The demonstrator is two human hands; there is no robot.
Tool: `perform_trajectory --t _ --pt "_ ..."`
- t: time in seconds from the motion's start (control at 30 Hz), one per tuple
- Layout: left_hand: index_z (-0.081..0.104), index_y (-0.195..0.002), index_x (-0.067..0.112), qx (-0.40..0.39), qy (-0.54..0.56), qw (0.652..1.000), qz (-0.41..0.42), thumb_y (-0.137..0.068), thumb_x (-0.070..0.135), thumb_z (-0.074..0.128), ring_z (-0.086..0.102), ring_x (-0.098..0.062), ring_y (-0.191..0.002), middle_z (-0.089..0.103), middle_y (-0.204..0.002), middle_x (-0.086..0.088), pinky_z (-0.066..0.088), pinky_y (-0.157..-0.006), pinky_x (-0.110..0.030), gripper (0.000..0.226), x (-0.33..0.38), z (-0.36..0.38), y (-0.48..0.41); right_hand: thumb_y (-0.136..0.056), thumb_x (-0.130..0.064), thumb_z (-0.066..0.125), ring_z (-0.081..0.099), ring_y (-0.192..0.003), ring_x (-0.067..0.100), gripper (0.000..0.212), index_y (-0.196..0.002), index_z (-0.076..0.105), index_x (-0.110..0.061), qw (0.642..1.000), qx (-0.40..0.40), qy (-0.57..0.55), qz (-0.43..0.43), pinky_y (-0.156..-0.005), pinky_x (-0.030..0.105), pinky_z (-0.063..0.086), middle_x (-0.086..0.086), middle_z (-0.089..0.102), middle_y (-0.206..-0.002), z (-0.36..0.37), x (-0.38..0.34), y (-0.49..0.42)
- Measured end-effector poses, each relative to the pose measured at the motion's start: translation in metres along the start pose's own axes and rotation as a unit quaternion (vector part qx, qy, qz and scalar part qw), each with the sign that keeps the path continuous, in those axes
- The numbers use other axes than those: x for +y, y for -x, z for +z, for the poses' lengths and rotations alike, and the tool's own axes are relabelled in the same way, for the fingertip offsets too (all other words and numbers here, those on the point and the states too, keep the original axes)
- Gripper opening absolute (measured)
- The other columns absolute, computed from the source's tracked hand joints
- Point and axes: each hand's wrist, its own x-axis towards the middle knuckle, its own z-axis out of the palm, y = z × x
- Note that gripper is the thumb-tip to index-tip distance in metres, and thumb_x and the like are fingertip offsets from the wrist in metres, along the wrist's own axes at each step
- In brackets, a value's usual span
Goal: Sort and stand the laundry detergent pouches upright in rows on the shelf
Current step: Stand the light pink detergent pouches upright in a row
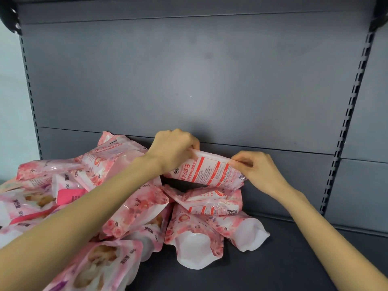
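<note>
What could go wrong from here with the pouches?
1. The pouch, held by the left hand and right hand along its upper edge only, could slip onto the pile.
2. The pile lies loose and overlapping toward the shelf front; pulling one out may send others sliding off.
3. Pouches look soft; one stood alone on the shelf may flop over.
</note>
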Motion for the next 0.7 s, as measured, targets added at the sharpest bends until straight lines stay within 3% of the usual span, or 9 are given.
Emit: perform_trajectory --t 0.23,0.4,0.5,0.6,0.7 --pt "0.065 -0.101 0.03 0.049 -0.039 0.996 0.059 -0.091 0.029 0.051 0.06 -0.022 -0.094 0.067 -0.1 0.002 0.032 -0.066 -0.024 0.018 0.019 -0.011 -0.017 -0.083 -0.036 0.067 0.068 -0.083 0.002 0.016 -0.096 0.068 -0.028 0.999 0.006 -0.03 -0.008 -0.077 0.04 0.057 -0.012 0.072 -0.09 0.002 -0.016 0.003" --pt "0.065 -0.101 0.027 0.078 -0.049 0.99 0.111 -0.091 0.029 0.05 0.059 -0.024 -0.09 0.066 -0.095 0.001 0.029 -0.065 -0.024 0.018 0.032 -0.017 -0.021 -0.086 -0.024 0.065 0.069 -0.079 0.005 0.011 -0.091 0.07 -0.016 0.996 0.068 -0.057 -0.004 -0.071 0.03 0.058 -0.005 0.073 -0.089 0.0 -0.025 0.004" --pt "0.06 -0.11 0.03 0.081 0.01 0.989 0.119 -0.09 0.033 0.053 0.058 -0.019 -0.096 0.065 -0.102 0.006 0.038 -0.07 -0.026 0.021 0.029 -0.017 -0.023 -0.086 -0.02 0.065 0.069 -0.075 0.004 0.009 -0.087 0.071 -0.013 0.993 0.084 -0.086 0.002 -0.068 0.025 0.057 -0.006 0.072 -0.084 -0.001 -0.025 0.004" --pt "0.044 -0.131 0.031 0.098 0.106 0.982 0.118 -0.087 0.029 0.06 0.051 -0.008 -0.11 0.057 -0.117 0.016 0.036 -0.074 -0.023 0.047 0.024 -0.011 -0.025 -0.086 -0.018 0.065 0.07 -0.074 0.004 0.007 -0.083 0.071 -0.015 0.989 0.092 -0.117 0.008 -0.068 0.023 0.057 -0.01 0.071 -0.079 0.0 -0.023 0.003" --pt "0.026 -0.141 0.034 0.079 0.196 0.975 0.066 -0.08 0.031 0.069 0.044 -0.009 -0.119 0.046 -0.132 0.015 0.038 -0.086 -0.028 0.075 0.017 -0.009 -0.026 -0.086 -0.017 0.064 0.07 -0.073 0.004 0.008 -0.08 0.069 -0.017 0.984 0.104 -0.143 0.017 -0.064 0.018 0.055 -0.01 0.07 -0.078 -0.004 -0.02 0.001"
